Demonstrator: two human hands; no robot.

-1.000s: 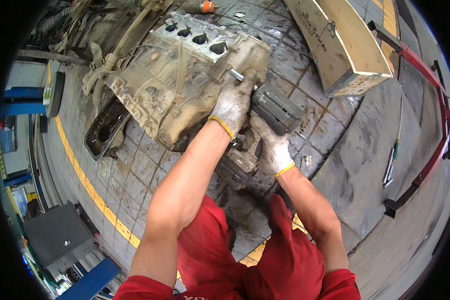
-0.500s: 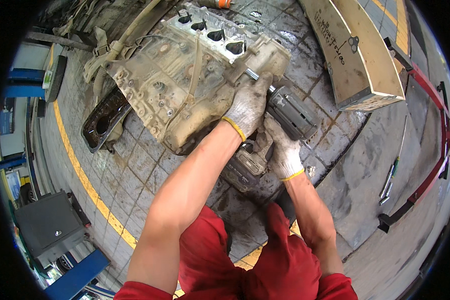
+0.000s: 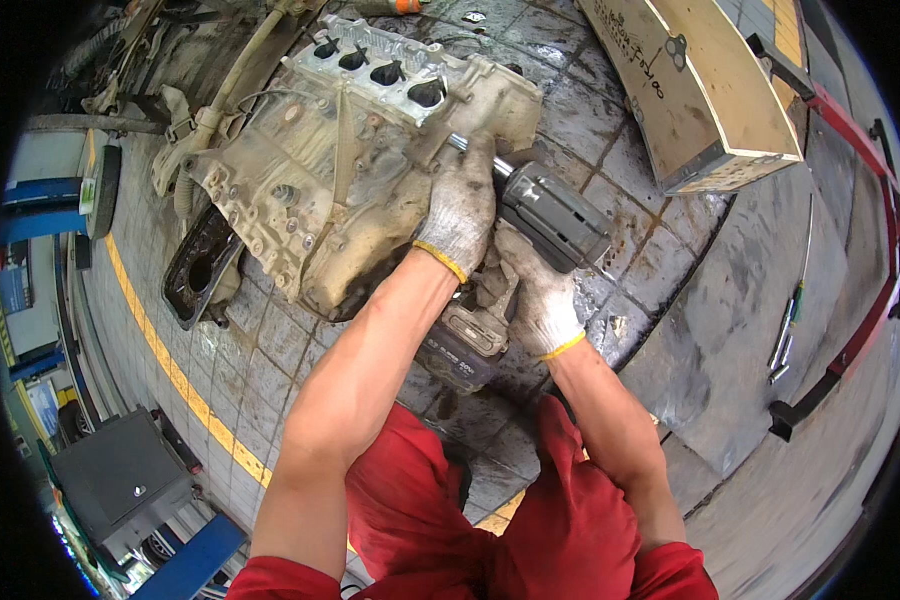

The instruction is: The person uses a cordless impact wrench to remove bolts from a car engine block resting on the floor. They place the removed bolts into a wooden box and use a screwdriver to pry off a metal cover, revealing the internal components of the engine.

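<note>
wrench socket (image 3: 457,143) behind left hand (image 3: 460,207)

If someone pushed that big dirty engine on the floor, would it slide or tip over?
Probably neither. The engine block looks like thick cast metal, so likely very heavy. It lies wide and low on the tiled floor, so tipping seems unlikely. Its grimy surface may feel slippery, even to the gloved left hand.

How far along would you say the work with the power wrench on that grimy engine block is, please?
Done: the grimy grey engine block lies on the tiled floor, its four round ports bare on top. In hand: the gloved right hand grips the black cordless impact wrench, and the gloved left hand steadies its socket at the block's side. Left: that fastener looks still engaged; how many others remain cannot be told.
</note>
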